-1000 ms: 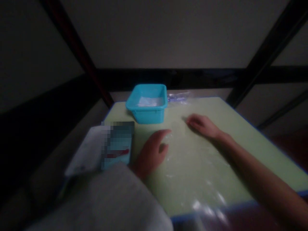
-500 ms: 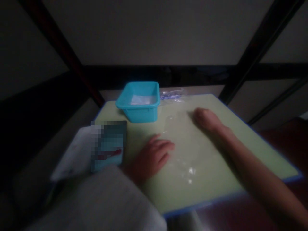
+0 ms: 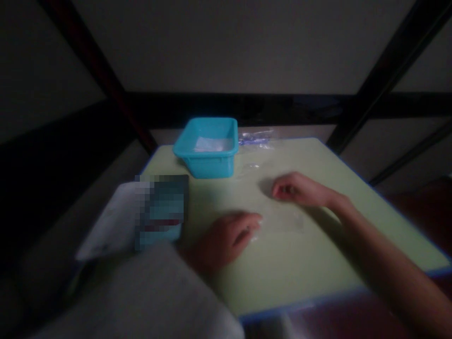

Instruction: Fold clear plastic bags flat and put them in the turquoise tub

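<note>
My left hand point(image 3: 235, 235) is low over the light green table point(image 3: 318, 263), thumb and fingers pinched at the left end of a clear plastic film or bag point(image 3: 286, 221). The film lies flat and is hard to see against the table. Up and to the right, my right hand point(image 3: 296, 188) has its fingers curled together above the tabletop; whether anything is between them is too small to tell.
A blue basket point(image 3: 213, 167) with white paper inside stands at the back left. Beside it is a clear packet point(image 3: 256, 140) with something purple. At the left are a blurred-out device point(image 3: 164, 207) and white sheets point(image 3: 115, 221).
My left fingers have closed from a looser spread. My right hand has come left and nearer, its curled fingers now showing. The clear film has shifted or changed shape.
</note>
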Available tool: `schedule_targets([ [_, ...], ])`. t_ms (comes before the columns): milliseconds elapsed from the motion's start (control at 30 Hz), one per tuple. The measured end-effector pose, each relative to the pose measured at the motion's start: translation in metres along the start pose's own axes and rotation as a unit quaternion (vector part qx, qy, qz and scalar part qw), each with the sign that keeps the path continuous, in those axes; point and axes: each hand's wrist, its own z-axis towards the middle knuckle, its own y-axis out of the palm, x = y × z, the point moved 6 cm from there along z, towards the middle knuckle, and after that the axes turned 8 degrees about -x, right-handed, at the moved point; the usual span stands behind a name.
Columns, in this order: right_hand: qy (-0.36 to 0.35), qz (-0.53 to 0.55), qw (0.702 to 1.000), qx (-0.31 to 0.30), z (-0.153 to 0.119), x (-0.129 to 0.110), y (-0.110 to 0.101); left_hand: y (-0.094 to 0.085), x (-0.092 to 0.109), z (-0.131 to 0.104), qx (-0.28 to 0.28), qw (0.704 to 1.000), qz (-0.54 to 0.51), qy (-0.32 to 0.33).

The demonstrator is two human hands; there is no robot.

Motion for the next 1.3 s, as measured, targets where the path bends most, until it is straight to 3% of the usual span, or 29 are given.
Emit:
schedule_targets([
  [133, -0.020, 0.088, 0.994, -0.064, 0.002, -0.016, 0.014, 0.003, -0.008, 0.001, 0.011, 0.995, -0.066, -0.079],
  [367, -0.014, 0.226, 0.966, -0.125, 0.002, -0.016, 0.027, -0.011, -0.025, 0.001, 0.067, 0.986, -0.028, -0.152],
  [500, -0.008, 0.284, 0.947, -0.150, 0.003, -0.012, 0.034, -0.009, -0.014, 0.001, 0.050, 0.995, 0.029, -0.084],
  [667, -0.004, 0.333, 0.926, -0.177, 0.004, -0.007, 0.039, 0.009, -0.007, 0.001, -0.056, 0.991, 0.122, -0.013],
  [800, 0.013, 0.352, 0.913, -0.206, 0.000, -0.004, 0.040, 0.019, -0.010, 0.000, -0.129, 0.973, 0.192, 0.000],
  [1033, 0.080, 0.365, 0.875, -0.306, -0.019, 0.001, 0.043, 0.017, -0.011, 0.000, -0.152, 0.961, 0.230, 0.005],
  [1200, 0.087, 0.294, 0.893, -0.330, -0.025, 0.002, 0.039, 0.015, -0.014, -0.001, -0.164, 0.961, 0.220, 0.017],
  [1300, 0.054, 0.245, 0.918, -0.308, -0.025, -0.007, 0.031, 0.011, -0.017, -0.001, -0.163, 0.964, 0.209, 0.025],
])
